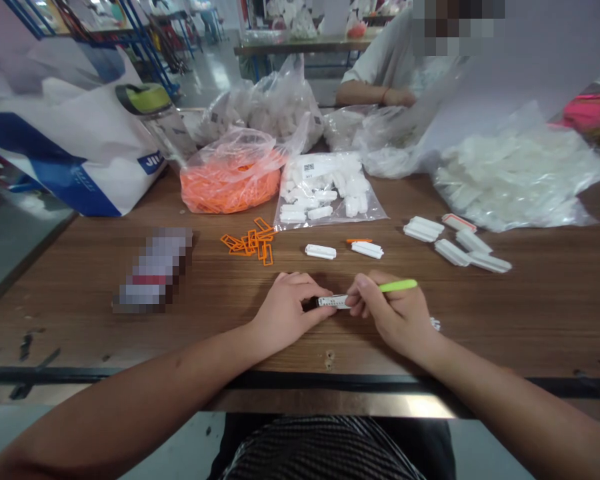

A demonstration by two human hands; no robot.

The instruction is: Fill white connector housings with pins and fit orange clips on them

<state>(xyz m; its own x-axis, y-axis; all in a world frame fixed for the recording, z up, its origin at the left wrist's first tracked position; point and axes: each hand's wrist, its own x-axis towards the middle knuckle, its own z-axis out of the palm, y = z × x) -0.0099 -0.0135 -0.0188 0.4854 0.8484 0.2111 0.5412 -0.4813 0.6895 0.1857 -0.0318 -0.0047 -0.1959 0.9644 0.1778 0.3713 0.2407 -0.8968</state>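
Observation:
My left hand (285, 310) pinches the left end of a small white plastic part (333, 302) with a row of dark marks along it. My right hand (393, 313) is closed on a slim lime-green handled tool (399, 285), held like a pen. Its tip is hidden behind my fingers, which meet the right end of the white part. Just beyond lie a white strip-shaped piece (321, 251) and another white piece (367, 249) with an orange frame against its back edge. Thin orange rectangular frames (250, 241) lie in a loose pile to the left.
Behind are a bag of orange frames (230, 183), a flat bag of white pieces (325, 190) and a large bag of translucent parts (515, 173). White housings (453, 252) lie at right. A bottle (155, 117) and blurred-out object (155, 267) are left. A person (380, 73) sits opposite.

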